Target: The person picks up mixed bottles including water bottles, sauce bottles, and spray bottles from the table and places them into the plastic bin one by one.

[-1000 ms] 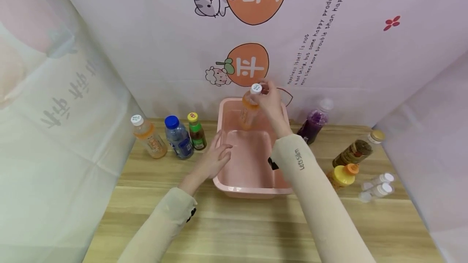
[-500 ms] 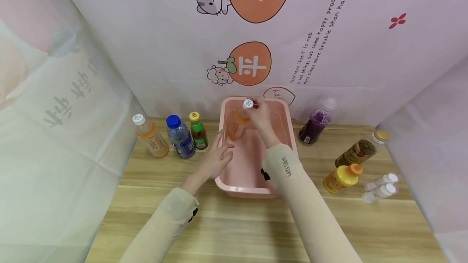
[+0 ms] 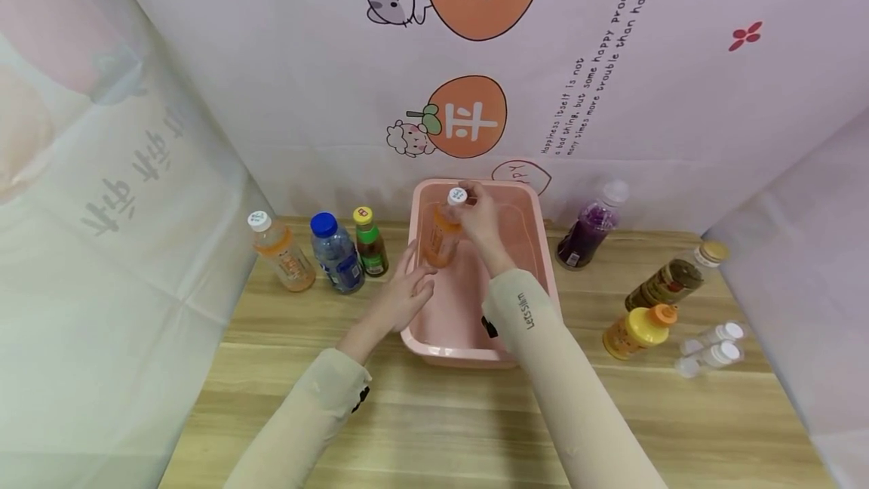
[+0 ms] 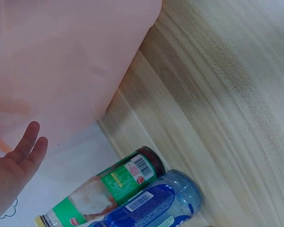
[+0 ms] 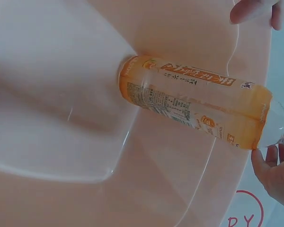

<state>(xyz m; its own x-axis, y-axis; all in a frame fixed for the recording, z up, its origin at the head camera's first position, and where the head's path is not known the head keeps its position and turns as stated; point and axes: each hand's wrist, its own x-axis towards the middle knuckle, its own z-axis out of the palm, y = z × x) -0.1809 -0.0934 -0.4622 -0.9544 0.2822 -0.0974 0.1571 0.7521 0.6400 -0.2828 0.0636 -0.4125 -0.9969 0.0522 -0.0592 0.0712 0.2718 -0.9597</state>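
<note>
A clear bottle [image 3: 443,236] with an orange-printed label and white cap is inside the pink basin [image 3: 468,353], near its back left corner. My right hand [image 3: 480,221] grips it around the neck, just under the cap. In the right wrist view the bottle's base [image 5: 130,80] is at the edge of the basin floor, and the fingers [image 5: 274,179] curl at its neck. My left hand [image 3: 403,294] lies at the basin's left rim, digits spread on both sides of it. The left wrist view shows straight fingers [image 4: 31,146] beside the outer wall.
Left of the basin stand another orange-labelled bottle [image 3: 285,255], a blue-capped bottle [image 3: 337,255] and a yellow-capped sauce bottle [image 3: 370,244]. To its right are a purple drink bottle [image 3: 587,232], a gold-capped bottle [image 3: 672,281], a yellow squeeze bottle [image 3: 634,332] and small white-capped bottles [image 3: 709,353].
My right hand has lowered the orange-labelled bottle into the basin, moving it left and toward me, then straightened it slightly. The left hand has stayed at the rim.
</note>
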